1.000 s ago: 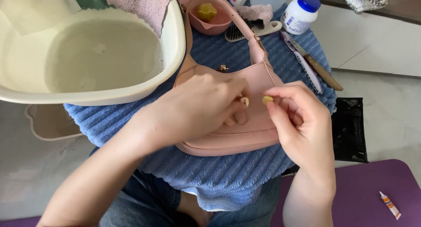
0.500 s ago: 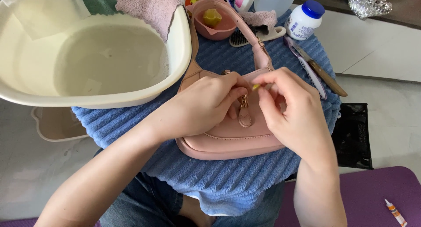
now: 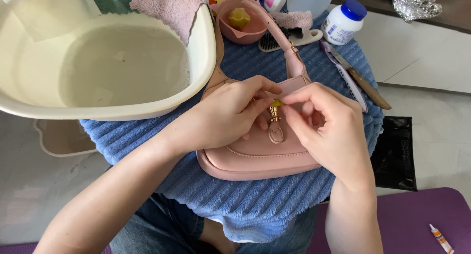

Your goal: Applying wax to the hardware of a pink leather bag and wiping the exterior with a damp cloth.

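A pink leather handbag (image 3: 255, 158) lies on a blue ribbed towel (image 3: 245, 200) over a small table. My left hand (image 3: 230, 114) rests on the bag's front and steadies it beside the gold clasp (image 3: 274, 117). My right hand (image 3: 326, 126) pinches a small yellow piece (image 3: 277, 104) between thumb and forefinger, pressed against the top of the clasp. The bag's strap (image 3: 274, 30) runs away toward the back of the table.
A cream wash basin (image 3: 105, 67) with cloudy water sits at left, a pink cloth (image 3: 167, 6) draped over its rim. Behind the bag are a pink bowl (image 3: 240, 23), a comb (image 3: 289, 38), a white blue-capped bottle (image 3: 343, 21) and slim tools (image 3: 353, 77). A small tube (image 3: 441, 238) lies on the purple mat.
My right hand has moved left from beside the bag onto the clasp, bringing the yellow piece against it. My left hand stays on the bag's front.
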